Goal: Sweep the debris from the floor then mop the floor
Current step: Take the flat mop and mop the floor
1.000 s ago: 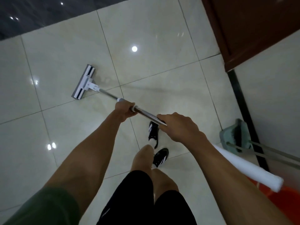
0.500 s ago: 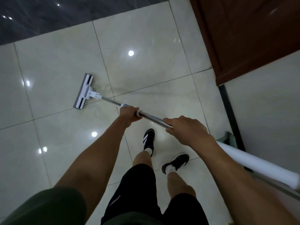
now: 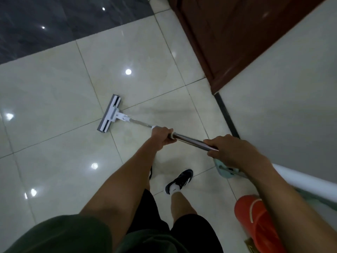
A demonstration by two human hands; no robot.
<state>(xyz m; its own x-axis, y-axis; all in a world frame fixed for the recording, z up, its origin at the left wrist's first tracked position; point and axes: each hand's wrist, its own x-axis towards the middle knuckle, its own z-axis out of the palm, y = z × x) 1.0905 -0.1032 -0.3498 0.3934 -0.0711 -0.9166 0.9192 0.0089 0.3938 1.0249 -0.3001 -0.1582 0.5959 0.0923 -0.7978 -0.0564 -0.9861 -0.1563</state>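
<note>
I see left hand (image 3: 162, 136) and right hand (image 3: 231, 152) both fisted around flat mop (image 3: 110, 114) handle; head flat on tile floor (image 3: 54, 99).

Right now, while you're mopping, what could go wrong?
The tiles look glossy and maybe wet, and one shoe is stepping on them, so a slip is possible. The red bucket and green dustpan sit close by the right hand, so an elbow or foot could knock them. The mop head could bump the brown door if pushed that way.
</note>
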